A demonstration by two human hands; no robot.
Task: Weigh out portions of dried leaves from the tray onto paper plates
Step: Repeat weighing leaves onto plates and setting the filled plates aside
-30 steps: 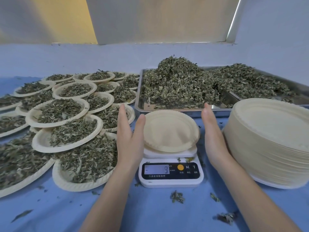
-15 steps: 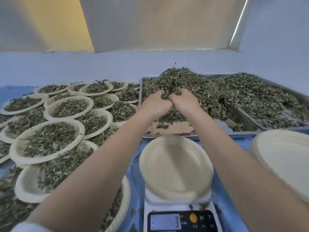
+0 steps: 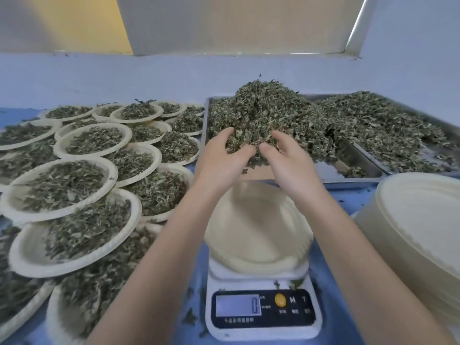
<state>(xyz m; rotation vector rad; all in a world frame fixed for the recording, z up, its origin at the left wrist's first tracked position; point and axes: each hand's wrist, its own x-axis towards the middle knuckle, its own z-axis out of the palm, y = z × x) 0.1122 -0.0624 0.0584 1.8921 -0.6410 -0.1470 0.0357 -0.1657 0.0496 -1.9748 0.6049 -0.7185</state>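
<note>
Currently, entries as follows.

Left hand: fingers curled into the dried leaves, grasping a clump at the near foot of the heap.
Right hand: fingers likewise curled round leaves, just beside the left; the two hands cup together, probably so that one scoop makes a fuller portion.
Metal tray: holds the bulk of the leaves, piled high at its left half and lower to the right, with bare metal showing along the near edge where leaves have apparently been drawn off.
Empty paper plate: sits on the digital scale, directly below the forearms and just in front of the tray, so the handful has only a short way to travel. It holds nothing yet.
Scale display: lit, reading too blurred to tell.
Filled paper plates: many, overlapping on the left of the table, each carrying a flat layer of leaves; judged to be finished portions set aside.
Stack of unused plates: right of the scale, within easy reach for the following portion.
Blue table: a few stray leaf bits lie around the scale.
</note>
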